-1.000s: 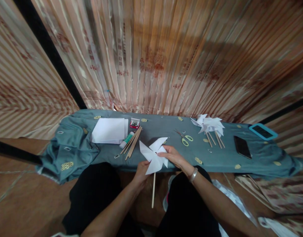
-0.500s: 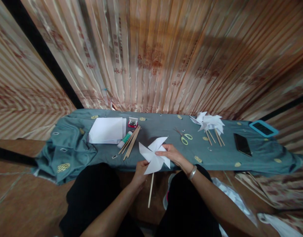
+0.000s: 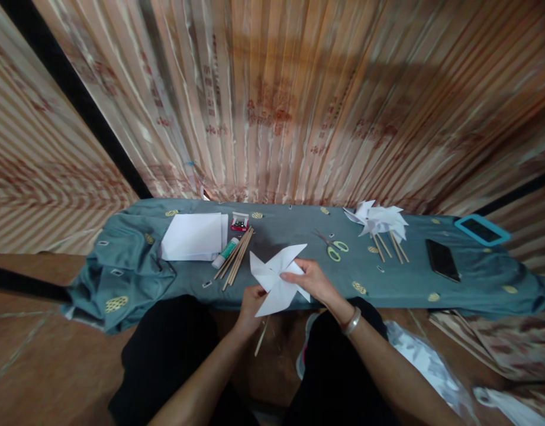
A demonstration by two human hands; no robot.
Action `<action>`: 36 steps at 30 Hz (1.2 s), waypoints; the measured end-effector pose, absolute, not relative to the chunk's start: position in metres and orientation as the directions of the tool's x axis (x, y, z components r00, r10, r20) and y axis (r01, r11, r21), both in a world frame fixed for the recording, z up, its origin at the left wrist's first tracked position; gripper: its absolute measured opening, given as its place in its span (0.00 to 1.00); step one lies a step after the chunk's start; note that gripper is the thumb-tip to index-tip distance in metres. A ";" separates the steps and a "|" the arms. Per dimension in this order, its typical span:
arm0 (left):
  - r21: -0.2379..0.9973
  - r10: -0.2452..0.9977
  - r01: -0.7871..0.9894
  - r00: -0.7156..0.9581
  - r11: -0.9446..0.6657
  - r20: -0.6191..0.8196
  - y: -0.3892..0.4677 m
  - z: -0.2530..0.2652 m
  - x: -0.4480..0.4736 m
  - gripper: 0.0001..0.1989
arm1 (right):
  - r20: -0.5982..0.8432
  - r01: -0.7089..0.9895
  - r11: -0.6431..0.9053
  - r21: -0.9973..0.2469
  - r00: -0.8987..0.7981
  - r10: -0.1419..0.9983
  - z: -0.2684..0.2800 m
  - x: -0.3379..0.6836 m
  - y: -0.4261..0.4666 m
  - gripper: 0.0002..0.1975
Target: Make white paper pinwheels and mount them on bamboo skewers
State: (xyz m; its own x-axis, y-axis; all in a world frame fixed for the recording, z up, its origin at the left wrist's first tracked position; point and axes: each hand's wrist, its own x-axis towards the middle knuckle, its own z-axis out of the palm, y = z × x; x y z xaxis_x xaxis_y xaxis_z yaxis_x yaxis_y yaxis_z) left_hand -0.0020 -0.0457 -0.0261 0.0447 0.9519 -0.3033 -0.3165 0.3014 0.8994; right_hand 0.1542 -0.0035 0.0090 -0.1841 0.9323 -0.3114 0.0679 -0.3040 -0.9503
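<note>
Well to the left of the white paper pinwheel (image 3: 279,296), a stack of white paper (image 3: 194,236) lies on a blue-green cloth (image 3: 294,228). Nearer on that side come a glue stick (image 3: 225,253), a small open red box (image 3: 239,222) of metallic bits, and a loose bundle of wooden sticks (image 3: 236,260). At the pinwheel's lower left edge is the left hand (image 3: 252,305), touching the paper; its fingertips are hidden behind a blade, so I cannot tell how they close. The pinwheel is held up over the cloth's near edge, its own stick (image 3: 261,338) slanting down below it. On its right, the right hand (image 3: 312,279) clamps it, thumb pressed on the front near the centre, other fingers partly hidden behind. Beyond that hand, right of the pinwheel, lie open scissors (image 3: 334,251) with pale green handles. Farther right come a cluster of paper pinwheels (image 3: 383,222) on sticks, a black phone (image 3: 443,260), and a blue-framed device (image 3: 494,238).
</note>
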 end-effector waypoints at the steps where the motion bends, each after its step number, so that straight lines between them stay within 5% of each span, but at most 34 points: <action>1: 0.905 0.956 -0.315 0.035 0.288 -0.292 -0.045 -0.025 -0.003 0.14 | -0.302 0.070 -0.294 -0.953 -0.181 0.936 0.011 0.154 -0.005 0.20; 13: 0.917 0.977 -0.347 -0.012 0.196 -0.213 -0.034 0.002 -0.023 0.13 | 0.123 0.267 0.146 -0.953 -0.101 0.987 0.053 0.150 -0.043 0.09; 17: 0.895 0.970 -0.387 -0.004 0.223 -0.244 -0.024 0.021 -0.030 0.16 | 0.493 0.307 0.568 -0.764 -0.291 0.820 0.076 0.152 -0.052 0.02; 20: 0.849 0.962 -0.458 0.060 0.264 -0.267 -0.012 0.043 -0.032 0.21 | 0.598 0.263 0.731 -0.630 -0.436 0.672 0.094 0.150 -0.054 0.02; 26: 0.932 0.943 -0.285 0.305 0.225 -0.134 0.020 0.080 -0.023 0.18 | 0.578 0.352 0.800 -0.486 -0.558 0.596 0.113 0.156 -0.039 0.03; 29: 0.987 0.961 -0.137 0.274 0.085 -0.045 0.038 0.085 -0.024 0.14 | 0.558 0.378 0.776 -0.505 -0.543 0.627 0.114 0.171 -0.031 0.03; 33: 0.983 0.994 -0.178 0.105 0.051 -0.032 0.049 0.086 -0.026 0.15 | 0.471 0.444 0.704 -0.555 -0.530 0.705 0.107 0.189 -0.027 0.05; 36: 0.972 0.961 -0.171 0.253 0.159 -0.113 0.041 0.086 -0.018 0.14 | 0.464 0.491 0.715 -0.498 -0.546 0.698 0.099 0.191 -0.026 0.09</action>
State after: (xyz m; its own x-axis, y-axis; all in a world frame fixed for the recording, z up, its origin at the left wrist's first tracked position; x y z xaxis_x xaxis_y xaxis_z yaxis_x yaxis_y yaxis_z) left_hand -0.0179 0.0408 0.0862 0.2532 0.9608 -0.1129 -0.1712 0.1594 0.9723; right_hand 0.1912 -0.0264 0.0993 -0.5460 0.6977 0.4637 0.4908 0.7150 -0.4979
